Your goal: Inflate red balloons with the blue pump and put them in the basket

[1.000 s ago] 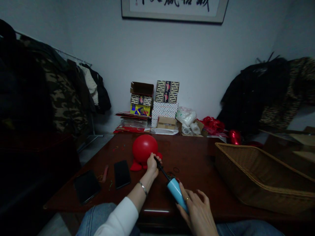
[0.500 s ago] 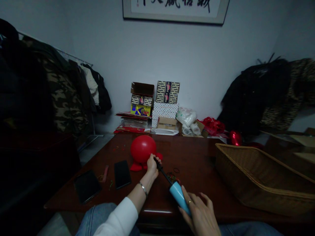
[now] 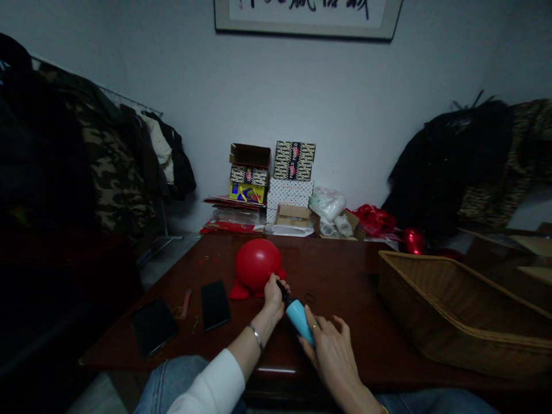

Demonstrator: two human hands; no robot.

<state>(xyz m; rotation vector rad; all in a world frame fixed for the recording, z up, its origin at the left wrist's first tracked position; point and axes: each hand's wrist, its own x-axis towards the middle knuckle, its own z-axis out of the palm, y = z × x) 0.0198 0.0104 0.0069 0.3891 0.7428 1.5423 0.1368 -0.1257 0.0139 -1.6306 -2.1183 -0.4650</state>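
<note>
Office-like room, framed calligraphy (image 3: pixel 308 14), wooden desk (image 3: pixel 340 273), stacked boxes (image 3: pixel 294 161), loaded coat rack (image 3: pixel 102 88)

Red balloon (image 3: pixel 257 260), round and full, with light-blue hand pump (image 3: pixel 297 319) trained on it from five o'clock.
Swollen smooth and glossy, with smaller red lobes (image 3: pixel 238 291) at seven and four o'clock, toward the eleven o'clock side of a dark brown table (image 3: pixel 340 267); alongside, a slanted barrel, partly covered at its rear, black front end (image 3: pixel 283 292) pointing to eleven o'clock.

We're pretty sure it's "POMELO" sideways on the top-right patterned box (image 3: pixel 295 161); the framed calligraphy (image 3: pixel 308 18) is cut off, so we can't read it.
</note>
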